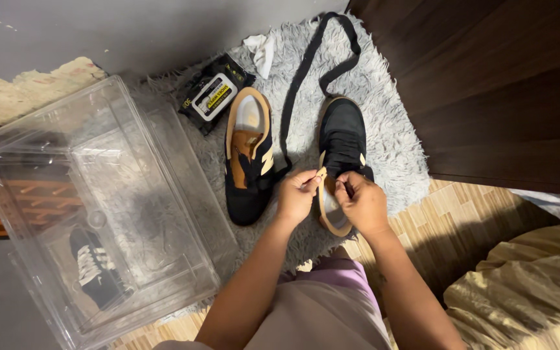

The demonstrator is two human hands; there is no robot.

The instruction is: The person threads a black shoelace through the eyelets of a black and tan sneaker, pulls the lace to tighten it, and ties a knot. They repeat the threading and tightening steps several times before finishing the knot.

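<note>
**Both hands at the laces of a black-and-tan shoe**

At the centre of the frame the person's left hand (296,194) and right hand (361,202) meet over the right-hand shoe (341,146), a black sneaker with tan trim that stands on a shaggy grey rug (390,139). Each hand has its fingers pinched closed on the black lace (306,71) at the shoe's opening; the left one also seems to nip the tan tongue edge, though that is hard to tell. From the hands the long lace runs up the rug and loops near the top edge of the frame.

Just left of the hands lies the matching shoe (249,159), unlaced, its tan insole showing. Above it, at upper centre-left, a black pack of wipes (212,96) rests on the rug, with a crumpled white tissue (262,50) beside it. A clear plastic shoe box (46,162) fills the left side of the frame; through its lower wall a black sneaker with white laces (92,266) shows. A dark wooden panel (487,84) occupies the upper right, and yellowish bedding (526,285) the lower right.
</note>
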